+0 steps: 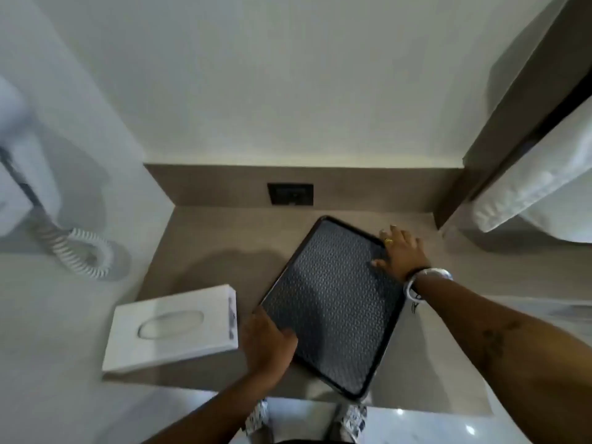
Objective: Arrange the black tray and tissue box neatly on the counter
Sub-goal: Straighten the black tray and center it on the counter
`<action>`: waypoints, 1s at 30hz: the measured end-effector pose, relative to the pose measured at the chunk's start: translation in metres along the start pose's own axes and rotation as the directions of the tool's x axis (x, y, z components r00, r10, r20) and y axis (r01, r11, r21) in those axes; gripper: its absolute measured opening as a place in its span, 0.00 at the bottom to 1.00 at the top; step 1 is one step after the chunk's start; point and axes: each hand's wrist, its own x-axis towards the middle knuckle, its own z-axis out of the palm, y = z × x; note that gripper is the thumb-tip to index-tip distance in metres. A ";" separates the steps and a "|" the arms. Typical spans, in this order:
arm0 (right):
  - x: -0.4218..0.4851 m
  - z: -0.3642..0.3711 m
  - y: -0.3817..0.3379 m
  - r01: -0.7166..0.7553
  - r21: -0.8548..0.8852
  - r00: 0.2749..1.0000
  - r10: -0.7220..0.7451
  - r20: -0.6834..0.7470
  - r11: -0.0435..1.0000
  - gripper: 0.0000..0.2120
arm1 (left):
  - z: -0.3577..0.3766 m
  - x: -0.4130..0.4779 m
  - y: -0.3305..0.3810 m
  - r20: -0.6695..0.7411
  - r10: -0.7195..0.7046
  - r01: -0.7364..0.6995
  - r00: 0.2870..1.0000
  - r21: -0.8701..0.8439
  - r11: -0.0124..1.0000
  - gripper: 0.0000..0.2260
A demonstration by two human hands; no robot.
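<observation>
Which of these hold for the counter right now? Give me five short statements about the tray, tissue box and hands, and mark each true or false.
1. Both hands grip the black tray. True: the left hand is at its near left corner, the right hand at its far right corner.
2. The tray lies square to the counter edge. False: it sits rotated at an angle.
3. The tissue box rests inside the tray. False: it sits on the counter left of the tray.
4. The tray holds nothing. True.
5. The black wall plate is on the counter's left wall. False: it is on the back wall, behind the tray.
</observation>
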 end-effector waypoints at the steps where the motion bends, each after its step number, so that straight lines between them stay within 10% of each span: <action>1: 0.003 0.005 0.001 -0.024 0.021 1.000 0.023 0.013 0.999 0.38 | 0.006 0.003 -0.003 0.005 -0.102 0.102 0.995 -0.068 0.992 0.29; 5: 0.011 0.015 0.003 -0.108 0.072 0.994 0.105 0.045 0.992 0.33 | 0.022 0.006 -0.007 0.146 -0.427 0.451 0.892 -0.241 0.859 0.28; 12: 0.011 0.025 0.001 -0.172 0.118 0.983 0.177 -0.040 0.978 0.21 | 0.040 0.017 0.002 0.272 -0.425 0.502 0.864 -0.394 0.770 0.15; 30: -0.086 0.061 -0.007 -0.425 0.727 0.776 0.630 -0.014 0.539 0.12 | -0.028 0.120 0.025 0.098 -0.019 0.055 0.995 -0.375 0.925 0.06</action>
